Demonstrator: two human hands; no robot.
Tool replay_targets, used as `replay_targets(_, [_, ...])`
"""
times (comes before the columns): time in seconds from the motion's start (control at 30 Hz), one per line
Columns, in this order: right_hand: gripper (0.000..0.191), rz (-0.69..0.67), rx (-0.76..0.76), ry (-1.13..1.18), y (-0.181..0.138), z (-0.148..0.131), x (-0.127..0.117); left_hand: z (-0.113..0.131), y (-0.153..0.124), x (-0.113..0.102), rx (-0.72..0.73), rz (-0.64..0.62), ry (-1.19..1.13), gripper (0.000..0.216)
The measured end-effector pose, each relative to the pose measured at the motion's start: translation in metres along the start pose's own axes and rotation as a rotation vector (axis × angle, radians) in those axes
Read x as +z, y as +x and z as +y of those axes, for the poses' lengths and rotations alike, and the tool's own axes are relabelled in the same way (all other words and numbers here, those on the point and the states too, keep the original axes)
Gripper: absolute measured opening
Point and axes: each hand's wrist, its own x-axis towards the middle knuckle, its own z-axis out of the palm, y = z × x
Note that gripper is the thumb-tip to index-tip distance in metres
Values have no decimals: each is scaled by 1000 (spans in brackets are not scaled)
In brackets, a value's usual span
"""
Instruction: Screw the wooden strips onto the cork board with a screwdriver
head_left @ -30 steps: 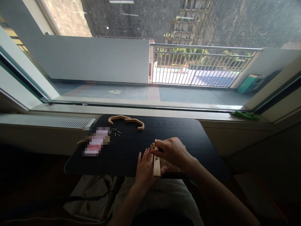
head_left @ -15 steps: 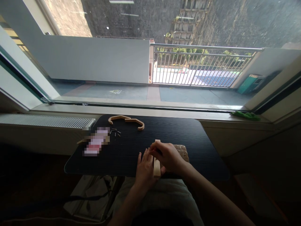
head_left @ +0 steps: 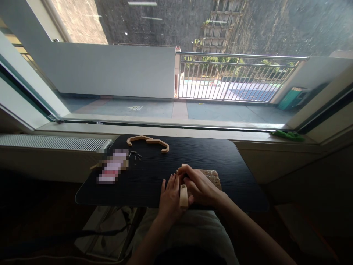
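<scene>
Beyond the window we can make out a floor marking (head_left: 135, 108) with a triangle and lines beside it, too small to read, and on the left of the table a pink-and-white patch (head_left: 113, 167) is so pixelated that any print on it is lost to us. The table (head_left: 220, 152) is black with a fine wood-grain texture and rounded corners. Near its front edge we see a pale, straight-sided wooden bar (head_left: 183, 198), pointing away from the body, with a small dark fitting (head_left: 183, 186) on its upper face. The left hand (head_left: 170, 193) holds the bar between its straight, slightly spread fingers and its thumb, which shows on the far side of the wood. The right hand (head_left: 200, 184) is bent over the middle of the bar, fingers drawn in towards the thumb; we cannot tell whether they pinch something, since the hand itself hides the fingertips. Beneath and beside the right hand lies a brown slab (head_left: 212, 176) with a shiny, gridded surface, partly covered. Farther back, we find two hooked, angular wooden pieces (head_left: 148, 141) touching end to end, and thin metal screws or nails (head_left: 135, 156) scattered near the pixelated patch.
</scene>
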Motion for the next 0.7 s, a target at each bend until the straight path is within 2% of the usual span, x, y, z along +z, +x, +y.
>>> replay_targets(0.13, [17,17,27,14,-2,4,4,0,0,1,1,15,-1,81])
replay_targets(0.7, [17,115,-45,-78,0,9,5,0,1,-2,-3,2,-11,79])
